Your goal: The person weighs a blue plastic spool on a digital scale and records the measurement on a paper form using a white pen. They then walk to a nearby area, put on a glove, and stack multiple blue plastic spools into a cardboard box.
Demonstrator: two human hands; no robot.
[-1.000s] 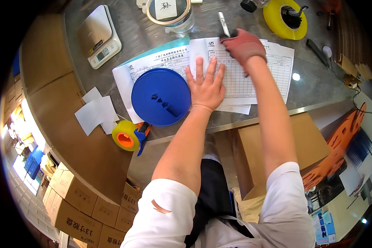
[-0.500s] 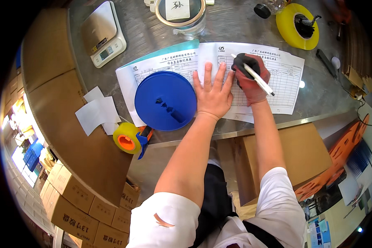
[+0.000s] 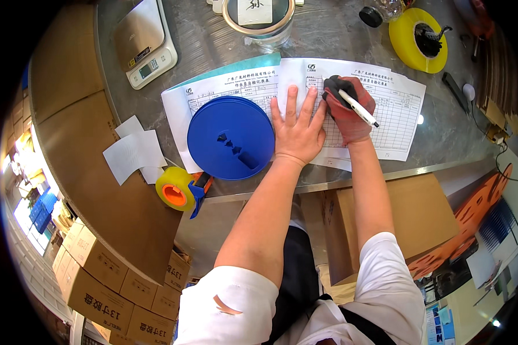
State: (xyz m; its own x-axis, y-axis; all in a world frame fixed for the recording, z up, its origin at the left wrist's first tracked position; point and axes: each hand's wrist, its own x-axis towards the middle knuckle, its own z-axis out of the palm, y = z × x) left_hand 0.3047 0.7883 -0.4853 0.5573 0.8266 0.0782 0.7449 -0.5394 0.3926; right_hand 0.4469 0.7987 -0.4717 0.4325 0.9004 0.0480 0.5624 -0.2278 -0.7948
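Note:
My right hand [image 3: 351, 109], in a red and black glove, grips a white pen [image 3: 358, 107] over a printed form [image 3: 394, 123] with a ruled table. Its fingers are closed round the barrel, and the pen's tip end is hidden behind the glove. My bare left hand [image 3: 297, 129] lies flat on the same sheet, fingers spread, just left of the glove. Beside it a round blue plastic reel [image 3: 213, 144] with dark cut-outs in its face rests on another partly filled form [image 3: 175, 115]. Teal paper [image 3: 213, 75] shows along that form's upper edge.
A kitchen scale [image 3: 149, 52] stands at the far left, with loose white slips [image 3: 135, 152] nearer. A tape dispenser [image 3: 178, 190] sits at the table's front edge. A glass jar [image 3: 265, 34] and a yellow tape roll [image 3: 417, 40] are at the back. A cardboard box [image 3: 397, 213] stands below the edge.
The right hand and pen have shifted very slightly over the form. My left hand stays flat on the sheet. The whole view has moved a little.

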